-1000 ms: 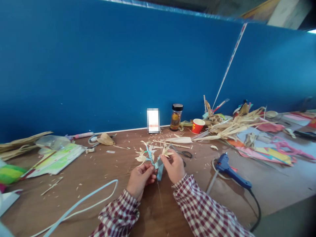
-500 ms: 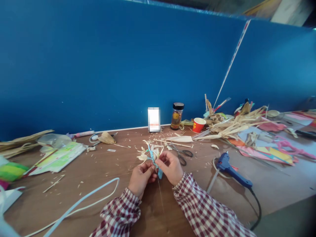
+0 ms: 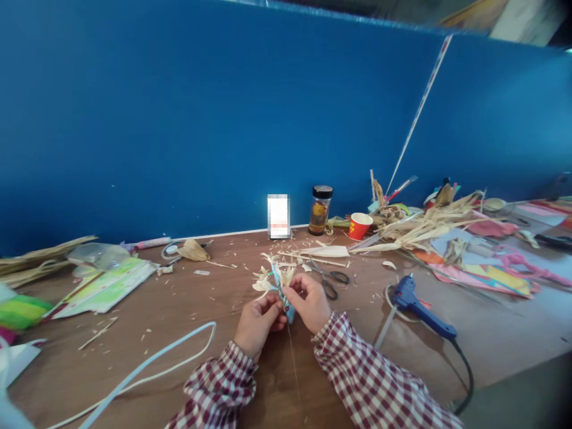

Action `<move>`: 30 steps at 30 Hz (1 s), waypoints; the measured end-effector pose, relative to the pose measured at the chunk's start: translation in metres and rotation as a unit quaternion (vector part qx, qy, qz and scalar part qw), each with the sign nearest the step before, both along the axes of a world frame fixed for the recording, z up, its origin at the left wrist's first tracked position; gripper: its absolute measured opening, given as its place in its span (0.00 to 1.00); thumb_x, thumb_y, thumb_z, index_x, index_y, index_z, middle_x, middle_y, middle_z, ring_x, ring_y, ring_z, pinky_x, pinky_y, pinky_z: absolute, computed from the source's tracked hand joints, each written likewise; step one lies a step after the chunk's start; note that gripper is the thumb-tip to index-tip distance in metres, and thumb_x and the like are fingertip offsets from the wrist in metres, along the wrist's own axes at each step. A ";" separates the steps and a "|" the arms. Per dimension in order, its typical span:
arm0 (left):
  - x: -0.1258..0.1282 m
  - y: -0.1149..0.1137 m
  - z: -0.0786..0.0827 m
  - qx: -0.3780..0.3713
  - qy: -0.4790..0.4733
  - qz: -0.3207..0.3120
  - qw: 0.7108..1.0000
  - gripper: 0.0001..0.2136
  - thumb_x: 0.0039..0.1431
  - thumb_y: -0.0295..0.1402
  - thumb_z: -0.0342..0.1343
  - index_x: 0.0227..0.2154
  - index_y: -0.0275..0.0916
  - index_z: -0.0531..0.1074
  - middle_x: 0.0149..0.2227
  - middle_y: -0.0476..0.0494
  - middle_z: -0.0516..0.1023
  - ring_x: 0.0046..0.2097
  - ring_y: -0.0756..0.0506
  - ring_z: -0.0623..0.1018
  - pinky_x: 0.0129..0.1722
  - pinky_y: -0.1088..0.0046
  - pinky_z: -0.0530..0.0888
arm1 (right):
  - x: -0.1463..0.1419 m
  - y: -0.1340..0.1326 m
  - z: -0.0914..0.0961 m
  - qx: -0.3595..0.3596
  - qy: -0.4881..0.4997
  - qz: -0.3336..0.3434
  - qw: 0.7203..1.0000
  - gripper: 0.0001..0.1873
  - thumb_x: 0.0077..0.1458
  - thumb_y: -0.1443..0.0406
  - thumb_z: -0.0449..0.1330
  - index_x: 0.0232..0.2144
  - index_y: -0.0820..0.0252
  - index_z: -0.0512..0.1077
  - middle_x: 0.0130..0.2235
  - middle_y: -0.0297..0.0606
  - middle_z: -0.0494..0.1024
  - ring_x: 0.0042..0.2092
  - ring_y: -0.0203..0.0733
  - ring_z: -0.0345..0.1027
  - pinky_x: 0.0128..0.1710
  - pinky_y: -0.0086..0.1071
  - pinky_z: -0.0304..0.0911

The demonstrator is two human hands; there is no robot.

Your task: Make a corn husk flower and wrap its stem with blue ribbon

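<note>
Between my hands is a small craft flower (image 3: 276,275) with pale, husk-like petals and light blue strips along its stem. My left hand (image 3: 258,325) pinches the lower stem between thumb and fingers. From the other side, my right hand (image 3: 309,302) grips it just under the petals, its fingers closed. A blue strip end hangs below the fingertips, and a thin thread (image 3: 294,357) trails down toward me. My fingers hide part of the stem. Dark-handled scissors (image 3: 331,280) lie on the table just beyond my right hand.
A blue glue gun (image 3: 417,307) with a black cord lies right of my right sleeve. Behind stand a black-lidded jar (image 3: 320,211) and a red paper cup (image 3: 360,226). Dried husks (image 3: 429,229) and coloured paper pile up at right. A white cable (image 3: 165,351) loops at front left.
The flower has turned and shifted slightly to the right between my fingers. My left hand has moved a little to the right; the right hand stays nearly in place.
</note>
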State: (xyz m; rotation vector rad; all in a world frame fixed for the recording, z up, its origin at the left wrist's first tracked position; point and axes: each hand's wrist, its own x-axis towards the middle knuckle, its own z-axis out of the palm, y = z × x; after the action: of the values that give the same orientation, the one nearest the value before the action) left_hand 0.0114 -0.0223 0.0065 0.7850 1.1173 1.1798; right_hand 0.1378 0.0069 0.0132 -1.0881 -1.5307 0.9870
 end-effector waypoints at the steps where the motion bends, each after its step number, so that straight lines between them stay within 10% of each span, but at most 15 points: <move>1: 0.000 0.000 0.000 -0.001 -0.010 0.001 1.000 0.15 0.36 0.37 0.65 0.26 0.32 0.71 0.20 0.50 0.73 0.20 0.55 0.71 0.19 0.83 0.70 | 0.000 0.000 0.000 -0.003 0.003 -0.002 1.000 0.09 0.48 0.60 0.57 0.26 0.61 0.65 0.23 0.32 0.69 0.25 0.33 0.61 0.23 0.25 0.57; 30: -0.002 0.000 -0.003 0.008 -0.001 -0.004 1.000 0.14 0.40 0.37 0.63 0.26 0.31 0.71 0.23 0.48 0.73 0.20 0.57 0.68 0.18 0.84 0.66 | -0.005 -0.003 -0.001 0.020 0.018 -0.054 0.998 0.08 0.49 0.61 0.57 0.26 0.61 0.65 0.24 0.32 0.68 0.26 0.34 0.62 0.24 0.26 0.57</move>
State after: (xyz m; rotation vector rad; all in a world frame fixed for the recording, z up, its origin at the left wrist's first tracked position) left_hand 0.0095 -0.0228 0.0031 0.8008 1.1030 1.1833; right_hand 0.1327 0.0035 0.0120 -1.1059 -1.4413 0.8938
